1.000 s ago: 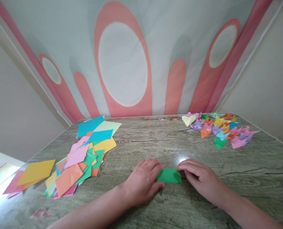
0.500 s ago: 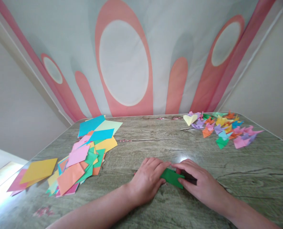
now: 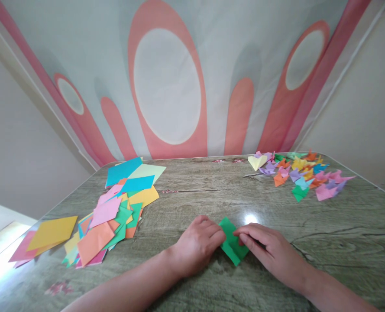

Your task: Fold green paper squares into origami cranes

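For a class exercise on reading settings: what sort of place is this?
Probably an indoor craft corner, perhaps at home or school: a grey-brown wood-patterned table bears loose flat multicoloured paper sheets and a cluster of small folded multicoloured paper shapes.

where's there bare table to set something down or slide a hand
Bare tabletop lies between the loose paper sheets and the origami figures, beyond the left hand and right hand. Another patch lies right of the right hand, nearer than the figures. Crowded: the overlapping sheets at left, the clustered figures far right, and the green paper between the hands.
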Motion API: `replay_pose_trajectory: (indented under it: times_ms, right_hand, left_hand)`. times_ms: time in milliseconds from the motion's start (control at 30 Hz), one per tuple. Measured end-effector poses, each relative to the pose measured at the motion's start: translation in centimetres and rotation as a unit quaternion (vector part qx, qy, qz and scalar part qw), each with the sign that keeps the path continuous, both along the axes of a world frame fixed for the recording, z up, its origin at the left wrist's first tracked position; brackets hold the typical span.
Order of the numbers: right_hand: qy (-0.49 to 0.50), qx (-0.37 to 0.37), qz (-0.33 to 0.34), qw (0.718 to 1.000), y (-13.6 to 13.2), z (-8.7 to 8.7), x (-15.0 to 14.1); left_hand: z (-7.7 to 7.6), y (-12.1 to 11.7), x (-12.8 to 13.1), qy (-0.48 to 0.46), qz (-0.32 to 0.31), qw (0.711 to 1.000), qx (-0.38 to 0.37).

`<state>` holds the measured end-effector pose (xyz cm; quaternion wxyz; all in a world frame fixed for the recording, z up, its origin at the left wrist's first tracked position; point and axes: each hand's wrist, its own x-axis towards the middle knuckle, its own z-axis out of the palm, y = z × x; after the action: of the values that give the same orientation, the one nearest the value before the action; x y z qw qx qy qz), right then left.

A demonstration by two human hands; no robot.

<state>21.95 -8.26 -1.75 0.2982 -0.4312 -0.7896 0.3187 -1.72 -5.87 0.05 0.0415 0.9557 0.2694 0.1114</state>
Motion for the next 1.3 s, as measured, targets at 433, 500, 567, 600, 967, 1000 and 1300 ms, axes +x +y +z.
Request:
replay_pose_trajectory:
  times_ms: [433,500,567,600,967,1000,1300]
  right_hand:
    - [0.003,0.056,0.021,0.998,0.9,-1.4,0.5]
    - [-0.007,0.051,0.015,0.999,1.1,-1.6,0.6]
    - [-0.002,0.043,0.009,0.999,1.4,-1.7,0.7]
    - [0.005,0.038,0.003,0.999,1.5,-1.7,0.8]
    - [0.128,-0.191,-0.038,0.972,0.8,-0.4,0.3]
    - [0.131,-0.185,-0.041,0.973,0.8,-0.3,0.2]
    - [0.128,-0.012,-0.091,0.988,0.9,-0.4,0.4]
  left_hand:
    - [-1.1,0.0,-0.6,-0.061,0.023,0.997,-0.039]
    - [-1.3,0.4,-0.7,-0.108,0.018,0.994,-0.029]
    - [-1.3,0.5,-0.8,-0.152,0.012,0.988,-0.011]
    - [-1.3,0.5,-0.8,-0.173,0.011,0.985,-0.002]
    - [-0.7,0.5,-0.5,-0.249,0.101,0.962,0.053]
    - [-0.8,0.4,-0.3,-0.262,0.108,0.959,0.026]
    - [-2.2,0.9,1.6,-0.456,0.216,0.697,-0.509]
